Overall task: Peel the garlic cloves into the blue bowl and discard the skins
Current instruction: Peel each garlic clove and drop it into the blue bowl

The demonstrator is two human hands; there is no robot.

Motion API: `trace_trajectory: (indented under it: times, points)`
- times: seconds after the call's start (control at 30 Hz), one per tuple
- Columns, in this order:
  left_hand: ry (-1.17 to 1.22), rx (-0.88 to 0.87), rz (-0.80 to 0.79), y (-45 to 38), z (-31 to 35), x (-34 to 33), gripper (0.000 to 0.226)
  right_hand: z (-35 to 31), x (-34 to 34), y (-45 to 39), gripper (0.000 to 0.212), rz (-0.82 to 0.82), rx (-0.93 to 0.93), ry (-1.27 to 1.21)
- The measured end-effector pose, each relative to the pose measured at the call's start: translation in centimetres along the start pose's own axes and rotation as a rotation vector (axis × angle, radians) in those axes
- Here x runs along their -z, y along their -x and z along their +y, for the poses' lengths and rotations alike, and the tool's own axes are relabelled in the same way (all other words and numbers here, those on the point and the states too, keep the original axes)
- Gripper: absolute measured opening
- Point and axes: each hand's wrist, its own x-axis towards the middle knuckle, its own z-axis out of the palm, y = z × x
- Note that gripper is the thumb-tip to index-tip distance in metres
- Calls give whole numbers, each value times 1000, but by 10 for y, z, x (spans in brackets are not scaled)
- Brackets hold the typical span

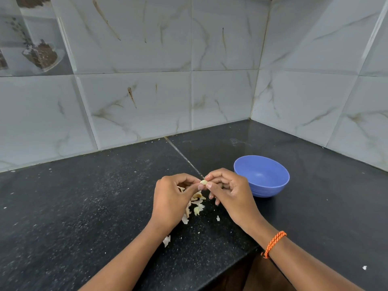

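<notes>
Garlic clove point(203, 182) | pinched by left hand point(171, 198) and right hand point(227, 191) fingertips | step: peeling | next: drop in blue bowl point(273, 186)

No legible text anywhere.

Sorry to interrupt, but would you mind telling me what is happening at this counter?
A person is peeling garlic over a black counter. Both hands pinch one garlic clove between them, the left hand on one side and the right hand on the other. Loose skins lie on the counter under the hands. The blue bowl stands just right of the hands, and what shows of its inside looks empty.
</notes>
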Motion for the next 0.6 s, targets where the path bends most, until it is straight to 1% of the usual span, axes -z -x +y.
trace_trajectory:
  times: [0.13, 0.4, 0.6]
  points:
    - [107, 55, -33, -1, 2, 2, 8, 1, -1, -2, 8, 6, -30, -153]
    - [267, 57, -117, -4, -1, 7, 8, 1, -4, -4, 9, -61, -198, -536]
    - [396, 79, -133, -6, -4, 9, 5, -4, -5, -5, 11, -91, -268, -692]
